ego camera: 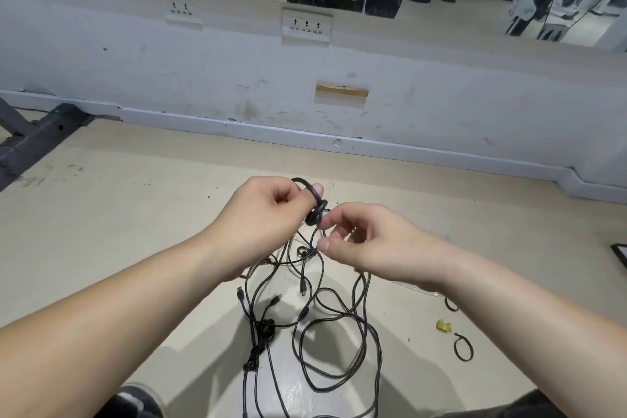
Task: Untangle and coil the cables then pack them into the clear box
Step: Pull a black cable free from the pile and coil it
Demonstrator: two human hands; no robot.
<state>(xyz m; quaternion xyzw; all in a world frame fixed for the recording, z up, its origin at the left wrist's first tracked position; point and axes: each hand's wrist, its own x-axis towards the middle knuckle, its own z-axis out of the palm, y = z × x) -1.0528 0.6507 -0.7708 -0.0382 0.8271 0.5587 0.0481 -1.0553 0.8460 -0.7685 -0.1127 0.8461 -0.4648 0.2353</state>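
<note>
On the floor (101, 248), near the person and between both forearms, lies the black tangle of cables (325, 326), its strands rising far and upward to a tight knot (315, 212) held between the hands. The left hand (268, 214) grips the thick loop above the knot with curled fingers. The right hand (369, 241) has its fingers curled, with its forefinger tip at the knot and its thumb just below; whether they nip the thin strand there, I cannot tell. The knot sits just right of the left hand and just left of the right, nearer the left, so the pull probably runs left to right. No readable writing shows, and I cannot make out the clear box.
</note>
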